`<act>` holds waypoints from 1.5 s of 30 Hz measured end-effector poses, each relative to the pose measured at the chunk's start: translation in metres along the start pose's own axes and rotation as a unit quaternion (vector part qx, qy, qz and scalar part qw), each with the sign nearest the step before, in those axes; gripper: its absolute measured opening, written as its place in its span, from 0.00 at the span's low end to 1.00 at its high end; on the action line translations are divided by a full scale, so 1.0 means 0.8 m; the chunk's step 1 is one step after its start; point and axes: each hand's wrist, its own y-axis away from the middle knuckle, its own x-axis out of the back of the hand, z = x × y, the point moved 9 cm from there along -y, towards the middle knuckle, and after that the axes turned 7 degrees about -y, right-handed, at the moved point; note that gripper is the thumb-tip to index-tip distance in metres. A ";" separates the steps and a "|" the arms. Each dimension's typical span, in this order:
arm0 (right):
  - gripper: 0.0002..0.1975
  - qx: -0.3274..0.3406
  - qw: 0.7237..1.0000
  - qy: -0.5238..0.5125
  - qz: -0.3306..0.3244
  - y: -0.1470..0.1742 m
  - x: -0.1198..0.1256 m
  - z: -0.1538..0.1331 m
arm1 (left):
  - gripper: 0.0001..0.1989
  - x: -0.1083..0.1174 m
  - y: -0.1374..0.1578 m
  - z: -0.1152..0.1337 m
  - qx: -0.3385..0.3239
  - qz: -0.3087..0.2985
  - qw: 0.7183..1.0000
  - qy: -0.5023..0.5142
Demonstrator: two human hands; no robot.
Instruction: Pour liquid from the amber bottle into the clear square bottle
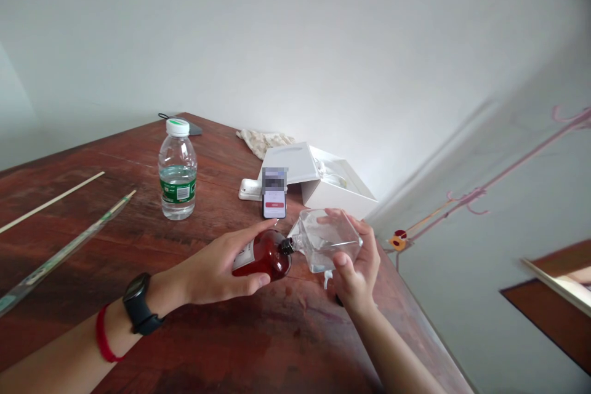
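My left hand [231,268] wraps round a reddish-brown bottle [269,255] with a pale label and a dark threaded neck. The bottle is tipped to the right. In my right hand [357,268] is a clear square bottle [329,237], tilted so that its neck points left. The two necks meet between my hands; whether liquid passes between them I cannot make out. A small white nozzle-like piece [328,278] shows under the clear bottle, partly hidden by my right hand.
A water bottle [178,175] stands at the left on the brown table [221,345]. Behind my hands are a phone [274,203], a white device [248,189], an open white box [339,194] and a cloth [263,140]. Thin sticks [55,200] lie at the far left.
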 end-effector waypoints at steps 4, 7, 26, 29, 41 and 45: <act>0.31 0.004 1.000 -0.006 -0.006 0.000 -0.002 -0.002 | 0.40 0.000 0.000 0.000 -0.008 0.001 1.000 -0.006; 0.31 0.010 1.000 -0.006 -0.009 -0.001 -0.003 -0.003 | 0.40 -0.002 0.001 -0.003 -0.005 -0.002 1.000 -0.012; 0.30 0.022 1.000 -0.002 -0.010 0.000 -0.005 -0.011 | 0.40 0.000 0.002 -0.001 0.014 0.014 1.000 -0.008; 0.30 0.029 1.000 0.003 -0.011 0.000 -0.005 -0.013 | 0.40 -0.001 0.002 -0.001 0.015 0.013 1.000 -0.015; 0.31 0.031 0.999 0.019 -0.012 -0.001 -0.003 -0.014 | 0.40 -0.002 0.000 0.001 0.007 0.004 1.000 -0.012; 0.31 0.033 0.999 0.022 -0.014 -0.001 -0.004 -0.016 | 0.40 -0.001 0.000 0.003 0.000 0.008 1.000 -0.008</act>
